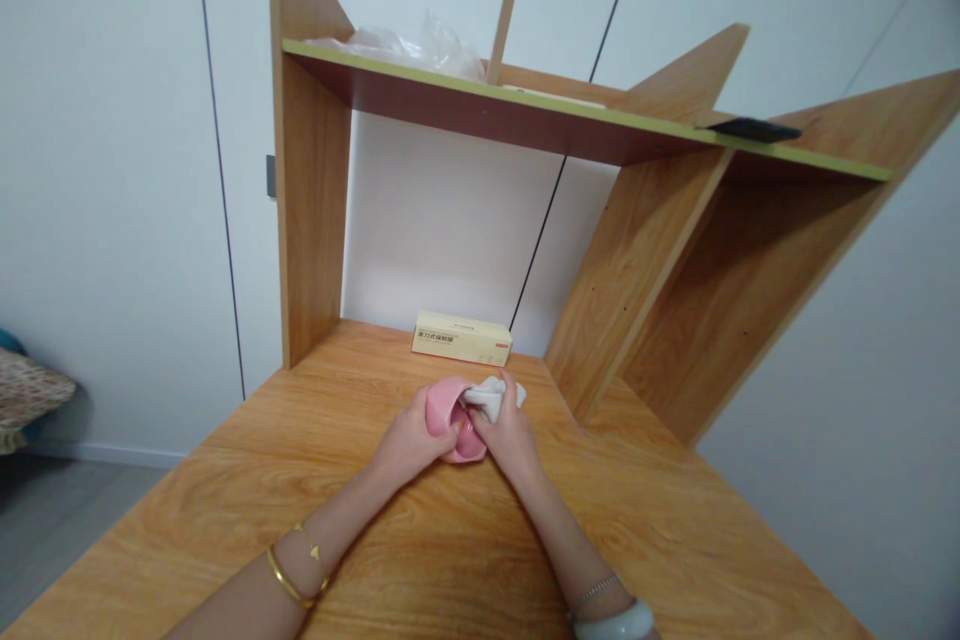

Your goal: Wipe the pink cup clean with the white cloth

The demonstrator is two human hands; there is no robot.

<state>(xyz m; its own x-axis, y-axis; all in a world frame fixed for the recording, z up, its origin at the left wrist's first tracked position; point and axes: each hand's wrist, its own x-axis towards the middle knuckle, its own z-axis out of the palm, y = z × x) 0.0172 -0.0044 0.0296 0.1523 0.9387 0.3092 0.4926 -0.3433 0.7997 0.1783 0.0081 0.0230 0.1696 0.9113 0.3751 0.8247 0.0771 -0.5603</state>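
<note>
Nearest the camera, a white bangle (615, 622) circles the right wrist and a gold bangle (285, 580) the left, both over the wood-grain desk (420, 560). Farther in, near the desk's middle, the left hand (417, 435) grips a pink bowl (444, 404) by its side, thumb at the rim; its other fingers are mostly hidden. The bowl is tilted, its opening turned right and toward the camera. The right hand (511, 428) pinches a folded white cloth (489, 397) at the opening, index finger along the cloth's right side. Beyond them a pale yellow carton (461, 338) lies lengthwise under the shelf unit (313, 210).

The likeliest mishap is the bowl turning or slipping out, since its wall looks smooth and a hard push or twist of the cloth could outdo the left hand's hold. It would probably drop onto the desk and might roll. Bunched cloth could also catch on the rim and pull the bowl askew.
</note>
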